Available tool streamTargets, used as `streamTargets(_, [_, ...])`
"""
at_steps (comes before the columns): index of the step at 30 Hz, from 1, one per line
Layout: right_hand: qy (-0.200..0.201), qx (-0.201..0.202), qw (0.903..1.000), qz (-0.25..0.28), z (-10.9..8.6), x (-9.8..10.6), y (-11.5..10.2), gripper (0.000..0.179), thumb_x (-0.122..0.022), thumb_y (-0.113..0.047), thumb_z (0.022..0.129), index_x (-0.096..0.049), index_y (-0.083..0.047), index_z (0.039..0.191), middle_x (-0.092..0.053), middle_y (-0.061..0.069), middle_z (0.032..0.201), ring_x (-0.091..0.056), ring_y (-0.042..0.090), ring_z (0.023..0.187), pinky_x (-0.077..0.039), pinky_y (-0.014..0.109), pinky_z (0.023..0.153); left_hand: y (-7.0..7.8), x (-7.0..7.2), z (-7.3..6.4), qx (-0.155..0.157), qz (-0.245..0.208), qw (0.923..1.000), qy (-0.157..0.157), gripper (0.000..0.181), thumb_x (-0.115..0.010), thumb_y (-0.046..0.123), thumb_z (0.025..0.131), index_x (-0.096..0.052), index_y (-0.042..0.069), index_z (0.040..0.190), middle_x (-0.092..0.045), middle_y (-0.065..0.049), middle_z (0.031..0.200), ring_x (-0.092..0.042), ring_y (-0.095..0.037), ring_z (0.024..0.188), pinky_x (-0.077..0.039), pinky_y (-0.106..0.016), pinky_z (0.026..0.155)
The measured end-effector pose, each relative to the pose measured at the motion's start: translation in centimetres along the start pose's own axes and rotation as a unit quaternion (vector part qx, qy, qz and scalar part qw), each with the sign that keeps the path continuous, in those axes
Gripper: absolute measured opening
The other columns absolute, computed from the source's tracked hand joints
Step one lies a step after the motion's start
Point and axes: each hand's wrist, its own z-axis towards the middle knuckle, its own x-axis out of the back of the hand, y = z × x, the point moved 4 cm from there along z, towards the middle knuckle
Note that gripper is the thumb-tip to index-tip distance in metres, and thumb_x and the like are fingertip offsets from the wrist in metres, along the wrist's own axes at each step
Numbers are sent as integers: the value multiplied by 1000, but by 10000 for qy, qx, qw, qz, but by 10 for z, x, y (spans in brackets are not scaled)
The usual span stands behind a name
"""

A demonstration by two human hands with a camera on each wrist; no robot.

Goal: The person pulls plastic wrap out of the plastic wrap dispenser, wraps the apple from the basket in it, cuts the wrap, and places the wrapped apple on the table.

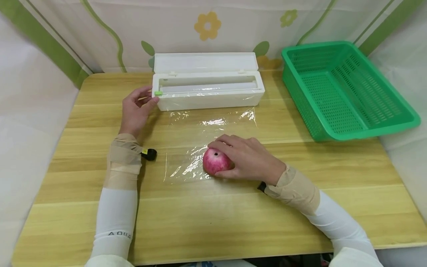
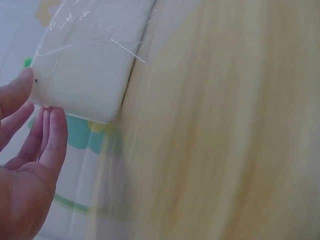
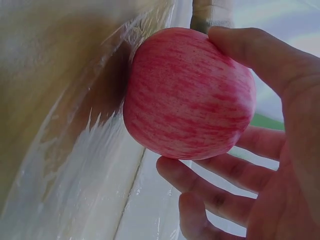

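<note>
A pink-red apple (image 1: 213,163) sits on a sheet of clear cling film (image 1: 186,148) spread over the table. My right hand (image 1: 250,159) grips it from the right, thumb on the near side and fingers on the far side. In the right wrist view the apple (image 3: 190,95) shows its streaked side, close against the film. The film runs back to a white cling film box (image 1: 210,100), whose lid is raised, with the roll visible inside. My left hand (image 1: 135,111) holds the box's left end, thumb at the front corner beside a green slider (image 1: 158,93).
A green plastic basket (image 1: 320,115) stands at the right rear of the wooden table (image 1: 200,230). Behind the box hangs a flower-patterned curtain (image 1: 233,22). White cloth (image 1: 30,92) borders the left side.
</note>
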Motion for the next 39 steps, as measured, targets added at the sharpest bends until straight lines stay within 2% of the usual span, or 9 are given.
streamTargets(15, [-180,-96,9998,38,-2,-5,2,81,-88,-56,81,-57,-23,149,-64,0,136,-67,20,118,-62,43,79,4,0,-1,-18,-6,10000,54,44,-77,11,97,-67,10,140,-63,5,117,-62,-13,111,-55,-15,93])
streamTargets(19, [-289,-157,9994,108,-4,-6,3,87,-89,-57,80,-54,-22,152,-63,2,137,-65,21,120,-62,43,80,5,2,-2,148,142,9998,52,47,-78,13,97,-65,12,142,-63,5,120,-61,-12,114,-55,-14,93])
streamTargets(24, [-324,-298,9990,61,-8,2,9,95,-86,-65,79,-49,-24,156,-61,1,141,-64,20,124,-60,42,78,13,7,-3,193,644,9974,242,49,-77,20,97,-62,14,143,-61,6,123,-61,-9,114,-53,-19,95])
streamTargets(28, [-177,-364,9991,-102,-15,21,18,91,-82,-65,83,-46,-25,157,-61,0,142,-66,18,118,-55,35,66,35,8,-10,-255,1159,9917,485,39,-77,24,95,-65,15,131,-61,10,114,-60,-6,104,-50,-23,90])
streamTargets(30, [7,-296,9994,-191,-18,29,22,86,-81,-63,86,-49,-23,155,-65,0,137,-68,17,112,-53,31,61,49,4,-16,-621,1489,9862,361,31,-77,23,95,-67,12,122,-62,11,108,-60,-6,98,-51,-21,86])
streamTargets(32, [192,-208,9993,-246,-23,35,25,80,-81,-60,87,-52,-21,151,-69,0,127,-70,16,101,-50,29,58,64,-6,-24,-1217,1901,9742,43,22,-77,19,95,-68,6,111,-64,7,101,-60,-7,91,-52,-18,80])
streamTargets(34, [335,-61,9991,-247,-28,35,28,72,-83,-56,87,-58,-19,143,-73,0,115,-70,16,93,-50,28,58,77,-20,-35,-1884,2377,9516,-491,14,-77,13,95,-69,3,101,-67,2,94,-60,-9,83,-52,-15,75])
streamTargets(37, [367,303,9985,-281,-38,28,32,56,-85,-50,87,-67,-16,127,-73,-2,103,-68,12,86,-53,26,61,93,-41,-58,-2921,2872,9000,-1487,10,-77,4,92,-68,3,89,-67,-3,84,-58,-12,75,-51,-20,68])
streamTargets(39, [249,559,9976,-324,-44,21,33,47,-87,-48,86,-71,-16,116,-72,-3,100,-66,11,85,-55,26,63,99,-53,-76,-3321,3135,8627,-2172,15,-79,5,91,-66,7,84,-65,-2,79,-55,-11,72,-50,-23,65])
